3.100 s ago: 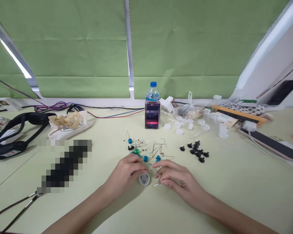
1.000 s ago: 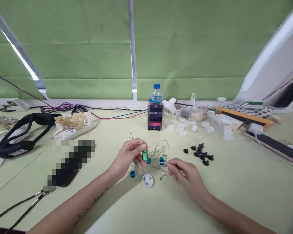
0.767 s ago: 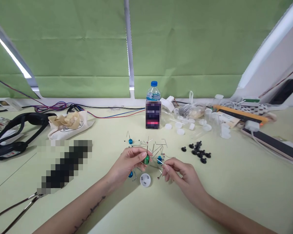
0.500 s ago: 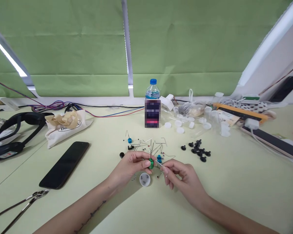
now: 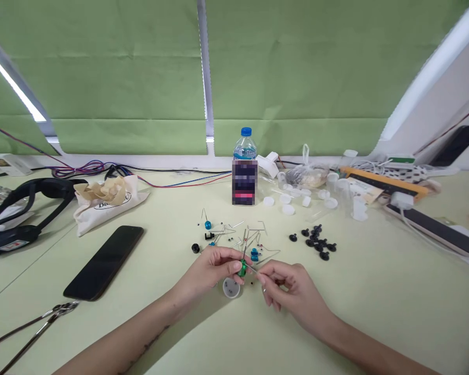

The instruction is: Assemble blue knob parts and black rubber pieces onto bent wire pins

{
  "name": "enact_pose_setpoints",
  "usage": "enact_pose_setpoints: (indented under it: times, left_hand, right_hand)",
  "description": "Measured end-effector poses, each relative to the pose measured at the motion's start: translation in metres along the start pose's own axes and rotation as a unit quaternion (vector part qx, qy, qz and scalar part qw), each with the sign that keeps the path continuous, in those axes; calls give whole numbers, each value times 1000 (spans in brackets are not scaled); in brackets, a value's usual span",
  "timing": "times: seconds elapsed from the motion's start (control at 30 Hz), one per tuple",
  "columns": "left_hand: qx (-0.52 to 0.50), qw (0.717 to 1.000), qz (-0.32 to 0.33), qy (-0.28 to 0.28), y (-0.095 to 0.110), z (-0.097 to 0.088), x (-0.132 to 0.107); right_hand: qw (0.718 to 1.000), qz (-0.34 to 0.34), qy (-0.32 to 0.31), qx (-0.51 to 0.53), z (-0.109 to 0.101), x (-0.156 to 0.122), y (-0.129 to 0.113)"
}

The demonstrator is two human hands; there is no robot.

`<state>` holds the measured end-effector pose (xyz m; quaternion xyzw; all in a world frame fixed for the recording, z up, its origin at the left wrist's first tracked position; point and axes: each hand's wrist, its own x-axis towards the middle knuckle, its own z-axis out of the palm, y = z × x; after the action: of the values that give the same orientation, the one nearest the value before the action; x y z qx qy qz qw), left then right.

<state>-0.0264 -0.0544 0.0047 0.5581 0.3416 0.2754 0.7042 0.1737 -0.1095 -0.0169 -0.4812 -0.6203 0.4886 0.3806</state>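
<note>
Lowered, left hand (image 5: 209, 269) pinches green capacitor (image 5: 242, 269) upright, leads up; right hand (image 5: 291, 285) pinches wire (image 5: 253, 270).

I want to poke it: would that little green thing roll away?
Probably light: the left hand pinches the green piece with fingertips alone. It looks rounded, so it might roll, though its thin wire would likely stop it.

I now see the left hand (image 5: 209, 271) up off the desk (image 5: 375, 297), pinching a green bead (image 5: 242, 267) it lacked three seconds back, just above the white cap (image 5: 231, 288); the right hand (image 5: 291, 289) has drawn in, its thin wire (image 5: 252, 269) right at the bead
</note>
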Motion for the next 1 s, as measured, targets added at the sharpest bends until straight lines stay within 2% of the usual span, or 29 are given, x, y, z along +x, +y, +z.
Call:
enact_pose_setpoints:
  times: [0.17, 0.27, 0.37, 0.43, 0.5, 0.6, 0.67, 0.73, 0.83, 0.87, 0.9, 0.93, 1.0]
  left_hand:
    - [71, 997, 22, 8, 2, 2, -1]
    - [76, 997, 21, 17, 3, 4, -2]
    - [87, 996, 12, 4, 3, 3, -2]
    - [102, 995, -2, -14, 3, 2, -1]
    - [107, 994, -16, -33, 4, 0, -1]
    - [103, 993, -26, -46, 7, -1, -2]
    - [95, 993, -33, -56, 8, -1, -3]
    - [77, 993, -45, -72, 8, 0, -4]
    - [51, 993, -60, -88, 6, 1, -6]
    - [53, 993, -59, -84, 5, 2, -7]
    - [61, 994, -55, -75, 4, 3, -7]
    - [74, 994, -49, -64, 3, 4, -7]
    - [110, 993, -29, -37, 4, 5, -8]
  right_hand:
    - [997, 46, -30, 53, 0, 3, -1]
    - [992, 78, -57, 85, 1, 3, -3]
    - [994, 74, -64, 52, 2, 1, -3]
    - [997, 31, -62, -28, 1, -1, -1]
    - [987, -50, -54, -143, 1, -2, 3]
    - [935, -204, -15, -291, 0, -3, 6]
    - [897, -282, 16, -340, -1, -3, 6]
    - [866, -331, 28, -375, -3, -5, 5]
    - [815, -382, 11, -435, -7, -8, 3]
    - [808, -388, 9, -443, -9, -8, 3]
    - [815, -383, 9, -435, -10, -9, 2]
    - [839, -361, 10, -407, -11, -8, 1]
    - [921, -260, 22, -290, -11, -5, -1]
